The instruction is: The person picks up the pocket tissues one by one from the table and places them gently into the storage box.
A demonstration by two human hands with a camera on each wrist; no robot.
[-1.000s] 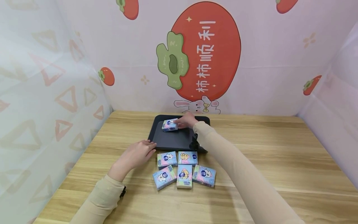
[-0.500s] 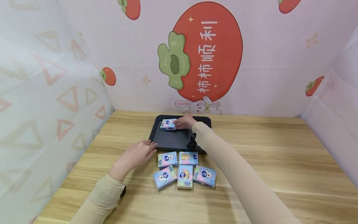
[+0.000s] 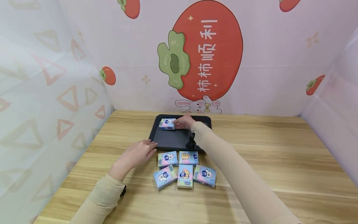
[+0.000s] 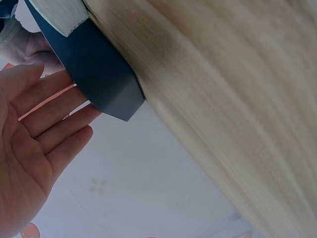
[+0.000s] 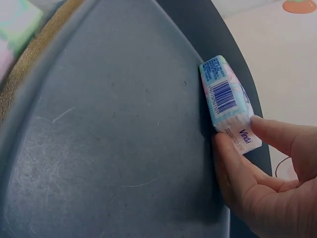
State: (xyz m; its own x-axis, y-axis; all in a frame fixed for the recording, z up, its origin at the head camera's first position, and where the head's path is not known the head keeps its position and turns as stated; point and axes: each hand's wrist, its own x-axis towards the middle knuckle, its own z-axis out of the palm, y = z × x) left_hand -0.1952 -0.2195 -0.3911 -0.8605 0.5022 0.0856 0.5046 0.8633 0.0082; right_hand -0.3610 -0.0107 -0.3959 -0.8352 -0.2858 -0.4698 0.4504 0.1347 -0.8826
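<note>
A small tissue pack, blue and pink with a cartoon print, lies in the back left of the dark tray. My right hand pinches its right end between thumb and fingers. In the right wrist view the pack's barcode side faces the camera, close against the tray's far wall. My left hand rests its fingertips on the tray's front left rim. Seen from the left wrist, the fingers of that hand are nearly straight, touching the tray's outer wall.
Several similar tissue packs lie on the wooden table just in front of the tray, in two rows. Behind the table stands a wall cloth with persimmon prints, and a pale cloth hangs at the left.
My right hand has slid the pinched tissue pack slightly left and toward the back of the tray. The left hand stays at the rim, and the packs in front keep their places.
</note>
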